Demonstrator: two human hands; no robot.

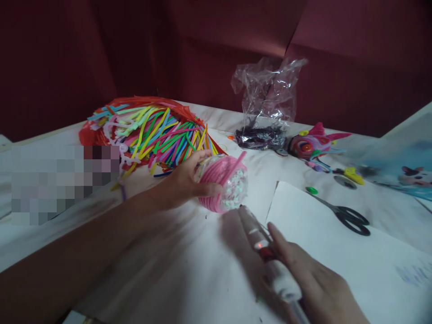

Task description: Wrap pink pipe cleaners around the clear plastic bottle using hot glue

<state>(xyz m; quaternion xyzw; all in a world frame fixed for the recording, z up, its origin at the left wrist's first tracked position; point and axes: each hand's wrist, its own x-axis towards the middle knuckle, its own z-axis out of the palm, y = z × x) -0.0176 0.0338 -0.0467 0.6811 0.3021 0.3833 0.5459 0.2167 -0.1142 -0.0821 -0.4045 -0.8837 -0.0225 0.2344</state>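
Observation:
My left hand (184,182) is wrapped round a clear rounded object, likely plastic, that is wound with pink pipe cleaner (216,180). One pink end sticks up at its upper right, and pale green bits show on its right side. My right hand (303,274) grips a white glue gun (273,265) with a small red light. The gun's dark nozzle points up and left, close to the lower right of the wound object; whether they touch is unclear.
Colourful pipe cleaners (162,135) lie in red plastic behind. A clear bag (266,94) with dark strands stands at the back. A pink figure (312,144), black-handled scissors (351,218), a green piece (311,190) and white paper (324,252) are at the right.

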